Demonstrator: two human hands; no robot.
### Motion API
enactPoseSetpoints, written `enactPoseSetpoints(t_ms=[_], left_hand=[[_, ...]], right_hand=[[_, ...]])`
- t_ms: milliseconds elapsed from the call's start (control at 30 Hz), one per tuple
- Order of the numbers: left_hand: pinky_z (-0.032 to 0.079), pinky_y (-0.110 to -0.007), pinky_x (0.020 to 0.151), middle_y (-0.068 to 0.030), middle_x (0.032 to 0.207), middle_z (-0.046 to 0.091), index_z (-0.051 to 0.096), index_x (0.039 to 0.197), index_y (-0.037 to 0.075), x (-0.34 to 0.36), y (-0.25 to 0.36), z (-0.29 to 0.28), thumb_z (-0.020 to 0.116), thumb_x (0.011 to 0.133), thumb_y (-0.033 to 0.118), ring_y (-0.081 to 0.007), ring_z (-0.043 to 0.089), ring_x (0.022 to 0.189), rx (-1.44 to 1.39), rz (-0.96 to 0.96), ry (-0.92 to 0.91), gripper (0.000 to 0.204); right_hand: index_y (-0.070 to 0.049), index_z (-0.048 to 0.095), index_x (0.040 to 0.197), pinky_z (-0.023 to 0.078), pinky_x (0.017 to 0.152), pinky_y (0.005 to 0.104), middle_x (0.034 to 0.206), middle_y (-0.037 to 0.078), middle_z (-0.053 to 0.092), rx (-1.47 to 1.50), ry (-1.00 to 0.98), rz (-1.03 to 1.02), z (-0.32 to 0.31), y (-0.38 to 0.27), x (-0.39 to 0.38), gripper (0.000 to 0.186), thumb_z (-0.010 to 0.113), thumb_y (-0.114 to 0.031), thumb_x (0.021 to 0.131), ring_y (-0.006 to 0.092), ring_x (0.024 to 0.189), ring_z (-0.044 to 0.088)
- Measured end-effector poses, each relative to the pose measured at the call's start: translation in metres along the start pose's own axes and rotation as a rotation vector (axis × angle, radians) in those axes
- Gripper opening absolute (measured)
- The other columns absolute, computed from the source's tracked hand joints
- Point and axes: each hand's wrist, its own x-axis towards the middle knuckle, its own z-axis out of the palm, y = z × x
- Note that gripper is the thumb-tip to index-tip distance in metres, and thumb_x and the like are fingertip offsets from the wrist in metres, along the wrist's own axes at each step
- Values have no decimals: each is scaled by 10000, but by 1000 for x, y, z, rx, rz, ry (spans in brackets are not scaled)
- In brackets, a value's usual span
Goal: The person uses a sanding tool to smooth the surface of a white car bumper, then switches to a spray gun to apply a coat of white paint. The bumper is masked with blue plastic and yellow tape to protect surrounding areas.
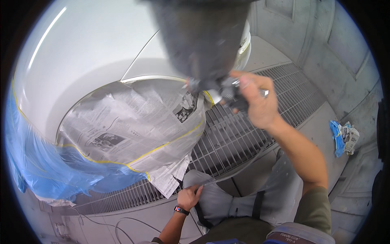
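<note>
My right hand (261,103) is wrapped round the grip of a spray gun (232,92), raised in front of the car. Its big dark cup (203,40), blurred, fills the top middle and hides part of the panel behind. By my bent knee, my left hand (189,198) is closed on a thin grey air hose (221,178), which runs up toward the gun. The glossy white car body (101,36) curves over a wheel area covered with newspaper (134,118). Yellow masking tape (166,142) edges the paper, and blue plastic film (77,168) hangs at the left.
A metal floor grating (284,93) passes beneath the car's edge and beside my legs. Crumpled blue film and paper (344,137) lie on the floor at right, near the grey panelled wall (345,44). More hose (130,219) loops across the floor at lower left.
</note>
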Motion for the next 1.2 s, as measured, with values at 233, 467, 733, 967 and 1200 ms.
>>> enactPoseSetpoints(t_ms=[233,467,733,967,1200], left_hand=[[571,-514,659,-187,798,737,781,987,117,-10,9,1,671,985,441,-420,718,740,38,-51,-34,343],[557,-483,621,-180,756,720,786,962,113,0,27,5,691,981,416,-409,709,701,10,5,1,318],[556,-483,614,-179,735,716,793,988,98,7,43,1,706,975,402,-411,707,688,-17,14,30,317],[571,-477,654,-155,791,742,787,1060,128,1,37,-6,672,988,425,-392,725,737,21,-49,6,327],[563,-481,636,-153,764,729,770,922,95,-7,24,-5,676,988,411,-388,710,697,36,-9,-10,336]], right_hand=[[-9,731,1243,463,487,237,878,67,726,33,-7,87,-22,23,16,480,532,-420,1096,100,652,658],[26,644,1349,531,470,285,884,158,741,12,169,142,-124,21,50,610,448,-495,1098,202,701,721],[-31,675,1310,518,494,304,937,129,748,-165,441,187,-206,29,84,613,446,-548,1074,195,786,741],[-29,737,1168,490,473,286,817,60,695,-292,656,111,-206,56,84,525,531,-501,1064,159,743,729],[45,662,1303,512,511,265,875,111,720,-54,305,93,-125,65,-1,554,459,-429,1100,162,757,703]])
